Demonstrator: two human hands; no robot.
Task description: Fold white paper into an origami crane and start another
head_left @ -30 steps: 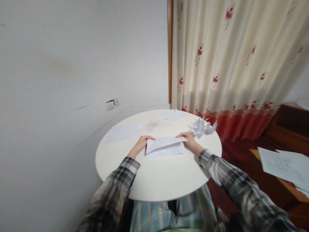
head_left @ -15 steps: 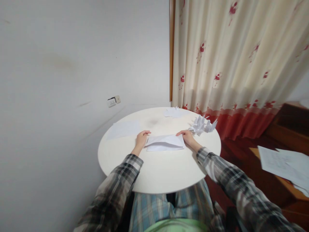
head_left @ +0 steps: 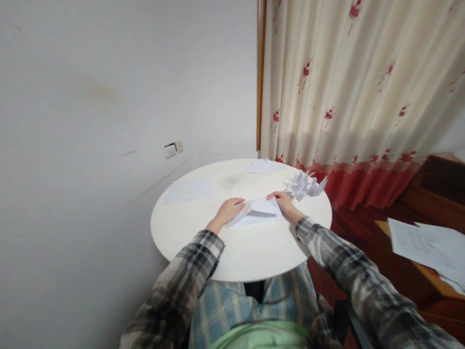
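Note:
A folded sheet of white paper point(head_left: 254, 219) rests on the round white table point(head_left: 254, 257), its upper layer lifted off the lower one in the middle. My left hand point(head_left: 228, 212) is at the paper's left end, fingers closed on its upper left corner, where the layer slants inward. At the right end, my right hand point(head_left: 285, 203) pinches the far right corner between thumb and fingers. Just beyond the right hand stands a cluster of pointed folded paper pieces point(head_left: 301, 185).
Flat white sheets point(head_left: 188, 190) lie at the table's left, and more paper pieces point(head_left: 263, 166) at its far edge. A wall with a socket point(head_left: 169, 151) is on the left, a flowered curtain point(head_left: 334, 97) behind. Papers point(head_left: 425, 245) lie on wooden furniture at right.
My left hand has moved right and inward, carrying the paper's left corner so the upper layer now slants. My right hand stays at the right corner.

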